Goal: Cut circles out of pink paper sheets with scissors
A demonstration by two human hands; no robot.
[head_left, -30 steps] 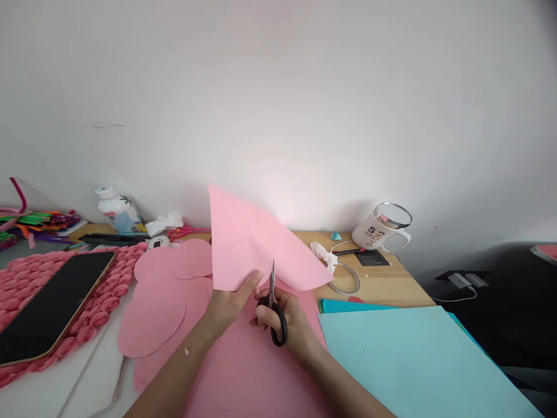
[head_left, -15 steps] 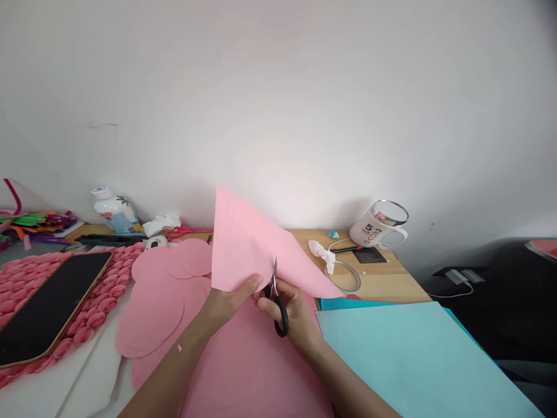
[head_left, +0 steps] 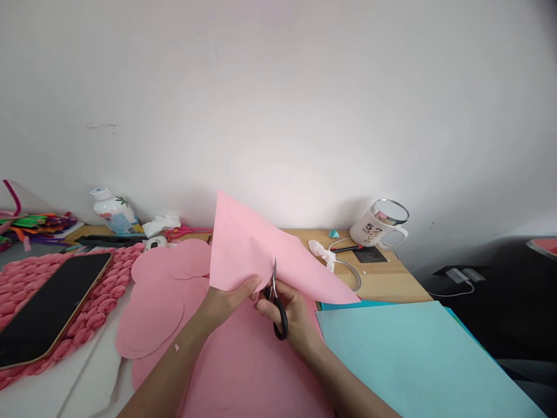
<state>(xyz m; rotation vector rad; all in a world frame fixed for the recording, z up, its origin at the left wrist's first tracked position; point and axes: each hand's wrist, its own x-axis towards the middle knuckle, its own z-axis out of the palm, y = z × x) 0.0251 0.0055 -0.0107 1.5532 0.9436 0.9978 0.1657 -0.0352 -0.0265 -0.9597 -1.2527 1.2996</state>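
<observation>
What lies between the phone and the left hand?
In the head view: bumpy pink mat, some white surface, then overlapping pink paper rounds.

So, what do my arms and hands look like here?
Your left hand and right hand are ungloved, and no watch or bracelet shows at either wrist. Both forearms are bare, no sleeves in view. A tiny pink scrap sits on the left forearm.

A pale wall (head_left: 278,116) is rising behind the wooden tabletop (head_left: 391,281). Soft light is brightening the wall just above the tabletop, while greyer shade is lying right of it. Beyond the tabletop's right edge, white plugs (head_left: 456,277) are showing.
</observation>
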